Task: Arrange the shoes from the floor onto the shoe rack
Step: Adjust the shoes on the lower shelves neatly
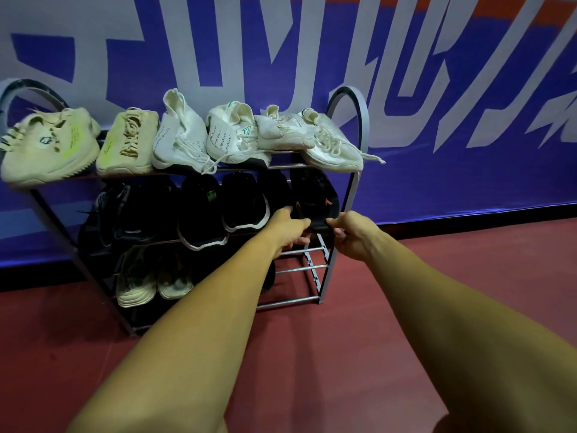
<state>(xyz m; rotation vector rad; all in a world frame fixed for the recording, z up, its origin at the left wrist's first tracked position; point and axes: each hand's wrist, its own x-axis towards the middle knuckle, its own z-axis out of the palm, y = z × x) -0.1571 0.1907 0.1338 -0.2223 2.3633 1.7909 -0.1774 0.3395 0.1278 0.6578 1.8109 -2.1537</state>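
- A dark red floor [312,370] fills the lower half of the view; a blue wall banner [437,151] with large pale letters runs behind, from nine o'clock to three o'clock.
- A metal shoe rack [363,120] with three shelves stands against the banner, at about ten o'clock from the picture's middle.
- Top shelf: six pale shoes [181,135] in a row, touching one another, the leftmost overhanging the rack's end.
- Middle shelf: black shoes [203,210] side by side.
- Bottom shelf: two cream shoes [156,276] toward its left end; bare rails [296,270] show at its right end.
- The left hand [288,229] and right hand [352,232] each pinch one end of a black shoe with orange marks [315,198] at the middle shelf's right end, beside the rack's right post.
- Open floor lies from three to six o'clock of the rack.
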